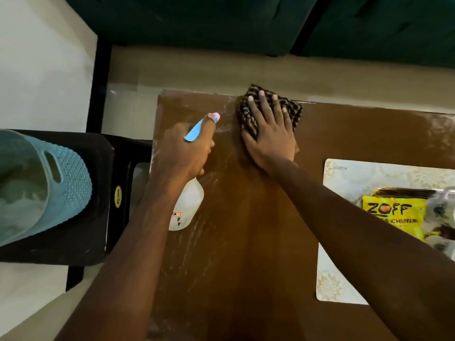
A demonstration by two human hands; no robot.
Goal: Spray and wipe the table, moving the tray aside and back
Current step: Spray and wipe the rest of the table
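Right hand (269, 134) flat and fingers spread, pressing the dark checked cloth (248, 114) onto the brown wooden desk (246, 217) at its far edge, upper centre of frame. Left hand (187, 148) is wrapped around the white plastic spray bottle (188, 203) with its blue trigger, centre left. Whitish streaks show on the desk's left part. The pale patterned tray (330, 267) sits at right, carrying a yellow packet (394, 215).

Right hand (269, 134) flat on cloth (248, 116)
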